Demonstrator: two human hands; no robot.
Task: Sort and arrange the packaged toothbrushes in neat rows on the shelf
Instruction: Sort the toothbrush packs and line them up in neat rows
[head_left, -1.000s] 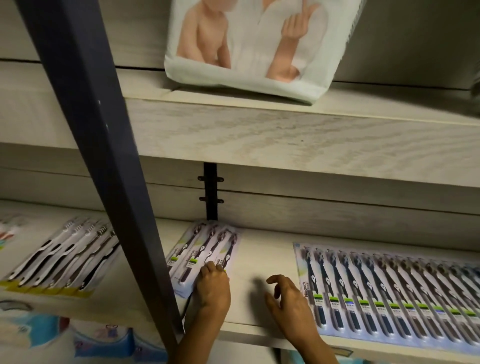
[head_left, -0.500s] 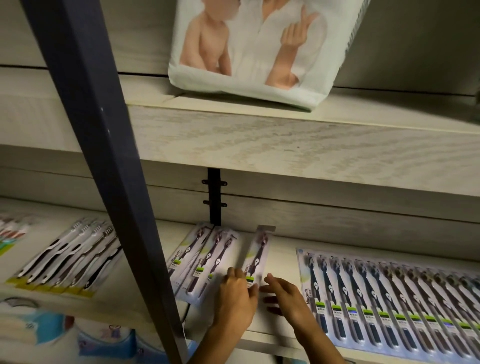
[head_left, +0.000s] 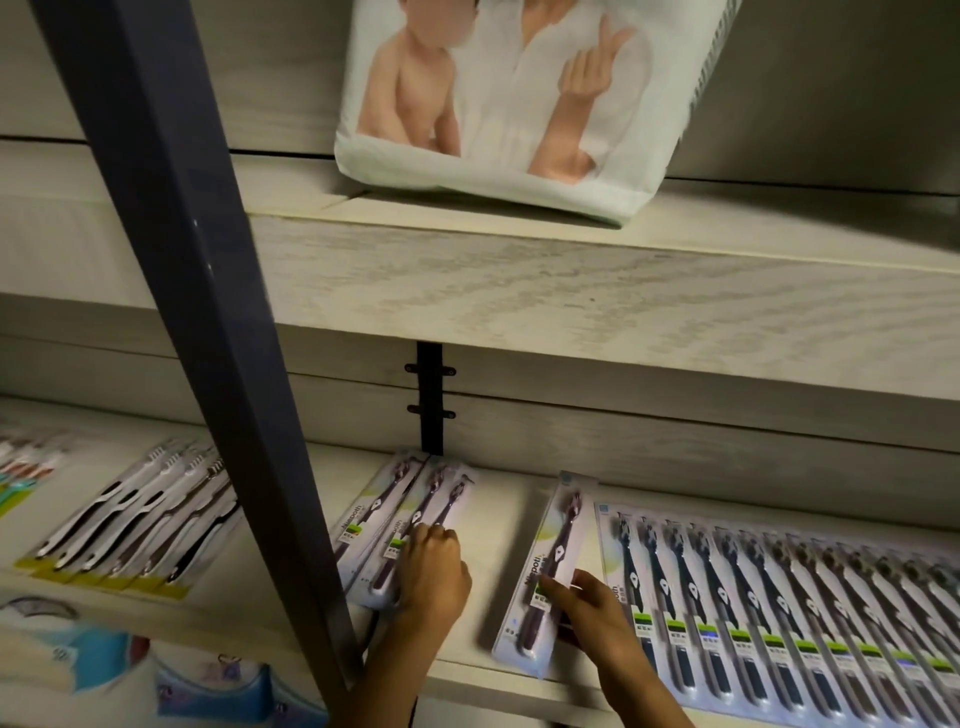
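— How far along?
— Mostly done: the long row (head_left: 779, 597) lies neat on the shelf (head_left: 498, 519). Just left of it your right hand (head_left: 597, 610) pinches a tilted pack (head_left: 558, 535). Farther left, the bent fingers (head_left: 437, 536) of your left hand (head_left: 431, 574) rest on three loose packs (head_left: 400, 514), grip unclear.

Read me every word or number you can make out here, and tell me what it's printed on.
"Nispoth", last letters unsure: running up the single pack.
"...poth", start cut off: leftmost pack of the stack.
"...oth", start hidden: first pack of the row.
Green labels on the packs: too small and blurred to read.
Bag: no readable text.
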